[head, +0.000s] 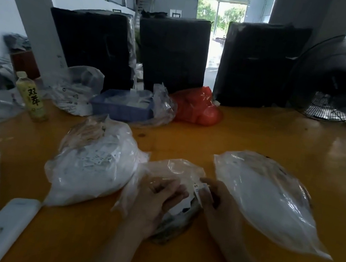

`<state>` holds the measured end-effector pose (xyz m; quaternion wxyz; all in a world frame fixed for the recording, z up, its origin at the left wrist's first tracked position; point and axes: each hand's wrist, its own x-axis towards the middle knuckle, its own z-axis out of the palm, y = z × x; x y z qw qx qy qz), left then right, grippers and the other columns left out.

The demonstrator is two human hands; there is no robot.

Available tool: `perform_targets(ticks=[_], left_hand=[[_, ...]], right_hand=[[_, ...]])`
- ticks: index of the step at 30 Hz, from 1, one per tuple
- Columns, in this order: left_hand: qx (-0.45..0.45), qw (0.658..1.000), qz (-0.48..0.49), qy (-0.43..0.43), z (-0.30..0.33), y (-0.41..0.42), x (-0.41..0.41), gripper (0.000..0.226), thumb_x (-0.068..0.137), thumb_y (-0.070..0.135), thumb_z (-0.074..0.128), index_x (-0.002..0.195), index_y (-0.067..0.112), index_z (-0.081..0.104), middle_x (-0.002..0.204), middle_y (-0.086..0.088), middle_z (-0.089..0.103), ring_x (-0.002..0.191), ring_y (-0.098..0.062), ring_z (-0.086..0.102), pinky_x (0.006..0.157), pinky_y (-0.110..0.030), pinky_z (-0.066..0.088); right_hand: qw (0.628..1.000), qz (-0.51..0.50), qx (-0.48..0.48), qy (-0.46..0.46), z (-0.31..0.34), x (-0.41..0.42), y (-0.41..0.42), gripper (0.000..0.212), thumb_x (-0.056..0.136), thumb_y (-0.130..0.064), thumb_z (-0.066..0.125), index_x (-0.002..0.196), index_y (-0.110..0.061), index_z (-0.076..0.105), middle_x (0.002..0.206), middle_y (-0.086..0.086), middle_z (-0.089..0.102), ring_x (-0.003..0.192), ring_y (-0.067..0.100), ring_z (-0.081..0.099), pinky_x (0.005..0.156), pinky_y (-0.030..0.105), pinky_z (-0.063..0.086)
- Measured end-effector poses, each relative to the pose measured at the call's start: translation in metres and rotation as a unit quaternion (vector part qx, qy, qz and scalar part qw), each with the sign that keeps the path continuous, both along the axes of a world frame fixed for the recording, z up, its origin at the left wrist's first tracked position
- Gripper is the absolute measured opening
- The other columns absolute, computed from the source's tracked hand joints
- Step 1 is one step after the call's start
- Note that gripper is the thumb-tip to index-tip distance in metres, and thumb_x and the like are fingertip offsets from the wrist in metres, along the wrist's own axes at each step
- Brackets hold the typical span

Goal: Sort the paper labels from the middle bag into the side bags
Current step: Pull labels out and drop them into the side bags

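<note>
We count three clear plastic bags at the front of the table: a left bag, a middle bag and a right bag, and two hands, the left hand and the right hand, with one paper label showing between them. Further back we list three black wrapped boxes, two more clear bags, one red bag, one blue basket, one drink bottle and one fan.

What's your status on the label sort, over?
Left hand rests on the middle bag. Right hand pinches a paper label. Left bag and right bag sit alongside, nothing blocking.
</note>
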<state>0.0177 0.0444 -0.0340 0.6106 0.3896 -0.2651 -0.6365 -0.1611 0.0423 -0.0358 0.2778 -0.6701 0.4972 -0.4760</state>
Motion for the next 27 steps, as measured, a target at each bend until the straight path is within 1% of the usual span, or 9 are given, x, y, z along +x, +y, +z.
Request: perform_targets(ticks=[3, 7, 12, 15, 17, 19, 23, 25, 27], left_hand=[[0.0, 1.0, 0.001, -0.003, -0.001, 0.0, -0.001, 0.025, 0.076, 0.014, 0.082, 0.094, -0.003, 0.079, 0.103, -0.027, 0.077, 0.095, -0.032, 0.079, 0.078, -0.027, 0.063], [-0.011, 0.999, -0.003, -0.03, -0.003, 0.001, -0.002, 0.03, 0.078, 0.016, 0.081, 0.1, -0.004, 0.078, 0.104, -0.026, 0.077, 0.097, -0.031, 0.078, 0.081, -0.028, 0.063], [-0.022, 0.998, -0.002, -0.059, -0.004, 0.002, -0.002, 0.034, 0.077, 0.023, 0.083, 0.102, 0.0, 0.079, 0.106, -0.025, 0.077, 0.102, -0.033, 0.077, 0.085, -0.029, 0.062], [-0.034, 0.996, -0.011, -0.087, -0.004, 0.004, -0.002, 0.035, 0.076, 0.029, 0.084, 0.102, 0.006, 0.081, 0.107, -0.023, 0.078, 0.105, -0.032, 0.077, 0.088, -0.029, 0.062], [-0.034, 0.995, -0.011, -0.097, -0.004, 0.004, -0.002, 0.031, 0.076, 0.031, 0.085, 0.099, 0.01, 0.082, 0.107, -0.019, 0.079, 0.104, -0.03, 0.077, 0.087, -0.029, 0.062], [-0.035, 0.992, -0.002, -0.124, -0.004, 0.005, -0.003, 0.029, 0.074, 0.034, 0.085, 0.098, 0.017, 0.084, 0.105, -0.014, 0.08, 0.103, -0.026, 0.078, 0.086, -0.028, 0.062], [-0.044, 0.975, 0.007, -0.217, -0.003, 0.009, -0.004, 0.019, 0.08, 0.044, 0.081, 0.097, 0.036, 0.083, 0.099, -0.001, 0.082, 0.095, -0.017, 0.079, 0.073, -0.026, 0.063], [-0.046, 0.97, 0.007, -0.239, -0.002, 0.01, -0.004, 0.017, 0.081, 0.047, 0.08, 0.097, 0.04, 0.081, 0.099, 0.002, 0.082, 0.096, -0.015, 0.079, 0.068, -0.025, 0.062], [-0.049, 0.97, -0.002, -0.239, -0.001, 0.012, -0.004, 0.019, 0.082, 0.047, 0.08, 0.099, 0.04, 0.081, 0.1, 0.001, 0.082, 0.098, -0.017, 0.079, 0.069, -0.024, 0.062]], right_hand=[[0.999, -0.016, -0.002, -0.04, -0.002, 0.0, -0.001, 0.033, 0.098, -0.033, 0.061, 0.128, -0.038, 0.047, 0.092, -0.016, 0.07, 0.078, -0.004, 0.065, 0.06, 0.013, 0.049], [0.999, -0.034, -0.012, -0.035, -0.001, 0.0, 0.0, 0.02, 0.092, -0.032, 0.068, 0.102, -0.045, 0.056, 0.095, -0.025, 0.065, 0.092, -0.009, 0.063, 0.071, 0.006, 0.049], [0.999, -0.022, -0.041, 0.0, 0.001, 0.002, 0.001, 0.012, 0.095, -0.025, 0.066, 0.104, -0.032, 0.062, 0.095, -0.024, 0.062, 0.09, -0.01, 0.06, 0.071, 0.004, 0.045], [0.999, -0.015, -0.045, 0.027, 0.004, 0.004, 0.002, 0.016, 0.095, -0.023, 0.066, 0.1, -0.037, 0.059, 0.092, -0.024, 0.061, 0.09, -0.007, 0.06, 0.07, 0.006, 0.046], [0.999, -0.001, -0.034, 0.036, 0.006, 0.005, 0.003, 0.025, 0.096, -0.024, 0.066, 0.097, -0.046, 0.055, 0.093, -0.025, 0.061, 0.091, -0.005, 0.06, 0.071, 0.008, 0.048], [0.999, 0.009, -0.023, 0.042, 0.007, 0.005, 0.003, 0.029, 0.096, -0.024, 0.066, 0.097, -0.05, 0.053, 0.094, -0.028, 0.059, 0.092, -0.009, 0.059, 0.072, 0.007, 0.047], [0.998, 0.026, -0.016, 0.053, 0.006, 0.005, 0.003, 0.017, 0.095, -0.024, 0.066, 0.105, -0.037, 0.062, 0.097, -0.032, 0.056, 0.096, -0.022, 0.052, 0.075, 0.0, 0.042], [0.999, 0.013, -0.018, 0.043, 0.005, 0.005, 0.003, 0.019, 0.094, -0.025, 0.068, 0.107, -0.037, 0.06, 0.099, -0.03, 0.057, 0.095, -0.02, 0.054, 0.074, 0.001, 0.043], [1.0, -0.012, -0.015, 0.024, 0.005, 0.004, 0.002, 0.018, 0.094, -0.027, 0.068, 0.106, -0.036, 0.059, 0.099, -0.024, 0.06, 0.092, -0.011, 0.058, 0.071, 0.005, 0.046]])
